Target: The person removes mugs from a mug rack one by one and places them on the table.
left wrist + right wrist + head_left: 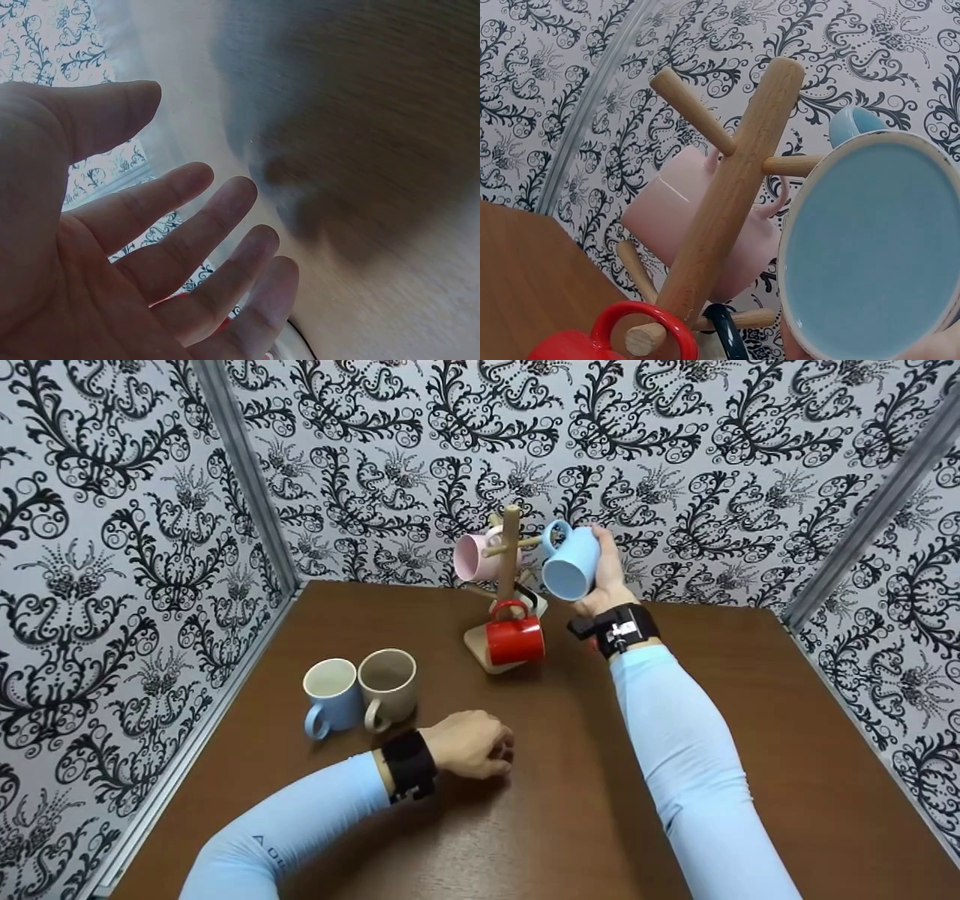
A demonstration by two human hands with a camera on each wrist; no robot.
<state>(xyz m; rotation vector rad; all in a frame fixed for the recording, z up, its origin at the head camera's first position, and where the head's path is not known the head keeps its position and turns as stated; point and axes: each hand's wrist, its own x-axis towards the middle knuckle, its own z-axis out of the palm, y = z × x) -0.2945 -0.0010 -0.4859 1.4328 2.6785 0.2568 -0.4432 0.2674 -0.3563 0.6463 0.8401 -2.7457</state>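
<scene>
My right hand [606, 577] grips a light blue mug [577, 562] by its body, up beside a wooden mug tree [509, 562]. The mug tilts, its round base [874, 247] towards the wrist camera. Its handle [551, 538] is at the tip of an upper peg [791, 165]; whether the peg passes through the loop I cannot tell. On the tree hang a pink mug [474, 557], a red mug [516, 640] and, partly hidden, a mug with a dark handle [727, 334]. My left hand [469, 744] holds nothing, low over the table, its fingers [187, 255] loosely bent.
On the left of the brown table [450, 840], a blue mug [337, 712] with a pale inside stands upright next to a beige mug [390, 690]. Patterned wall panels [360, 472] with grey corner posts [251, 480] enclose the table at the back and sides.
</scene>
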